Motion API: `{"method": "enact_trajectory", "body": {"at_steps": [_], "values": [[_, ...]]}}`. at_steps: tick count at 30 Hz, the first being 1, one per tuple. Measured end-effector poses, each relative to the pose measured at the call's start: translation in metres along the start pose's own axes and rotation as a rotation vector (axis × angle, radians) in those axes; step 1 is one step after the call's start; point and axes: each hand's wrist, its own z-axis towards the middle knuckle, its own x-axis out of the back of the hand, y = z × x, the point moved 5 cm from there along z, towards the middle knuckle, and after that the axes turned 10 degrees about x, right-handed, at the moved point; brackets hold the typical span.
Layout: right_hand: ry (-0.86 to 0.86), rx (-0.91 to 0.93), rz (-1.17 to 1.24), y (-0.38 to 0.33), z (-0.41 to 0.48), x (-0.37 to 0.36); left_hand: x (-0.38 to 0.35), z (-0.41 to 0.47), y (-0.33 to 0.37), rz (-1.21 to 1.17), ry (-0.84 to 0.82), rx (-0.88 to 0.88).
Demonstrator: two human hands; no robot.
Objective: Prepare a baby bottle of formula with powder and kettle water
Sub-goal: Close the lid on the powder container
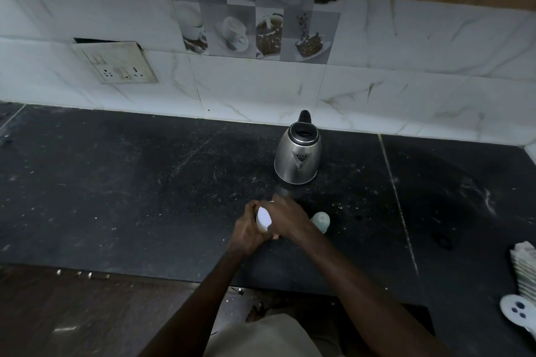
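A steel kettle (298, 155) with a black lid and handle stands on the dark counter (145, 182) near the tiled wall. In front of it both hands wrap a small white container (263, 218) tilted toward me, its round white end showing. My left hand (248, 230) grips it from the left. My right hand (285, 219) covers its right side and top. Just right of the hands stands a pale green baby bottle (321, 220), partly hidden behind my right wrist. The hands hide most of the white container.
A wall socket plate (116, 62) hangs loose on the backsplash at the left. At the counter's right edge lie a folded cloth (526, 266) and a white plastic piece with dark dots (517, 310). The counter's front edge runs below my forearms.
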Motion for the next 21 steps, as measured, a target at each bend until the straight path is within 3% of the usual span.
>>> {"method": "enact_trajectory", "body": {"at_steps": [5, 21], "values": [[0.012, -0.085, -0.235, -0.006, 0.003, 0.014, 0.000, 0.000, 0.003, -0.031, -0.038, 0.005], [0.026, 0.009, -0.309, -0.013, 0.006, 0.013, -0.004, -0.003, -0.001, -0.032, 0.022, -0.047]]}}
